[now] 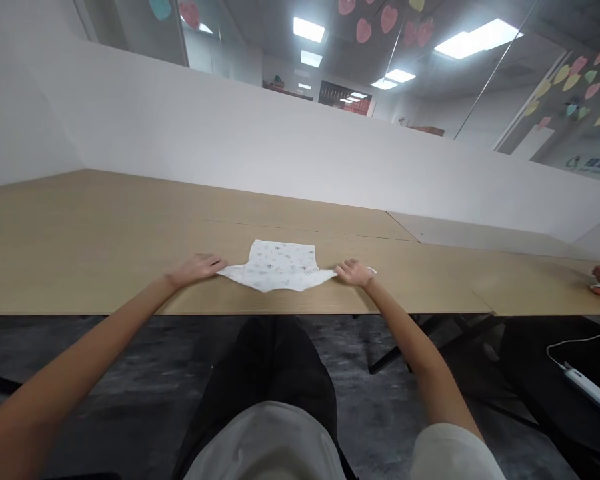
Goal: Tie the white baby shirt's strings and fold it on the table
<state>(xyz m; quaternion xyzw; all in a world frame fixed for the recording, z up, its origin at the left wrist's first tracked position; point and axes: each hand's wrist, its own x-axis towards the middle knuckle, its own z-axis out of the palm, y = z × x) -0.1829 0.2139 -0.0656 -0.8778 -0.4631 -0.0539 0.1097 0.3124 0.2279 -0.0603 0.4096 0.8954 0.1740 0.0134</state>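
so the white, small-print cloth with pointed side flaps [283, 263] lies near the front edge of the long, pale wood-look table [130, 240]. left hand [197, 268] and right hand [354, 273] are well apart, each pinching a flap tip, probably keeping it taut. both arms reach forward, spread wide, hands low at the tabletop.
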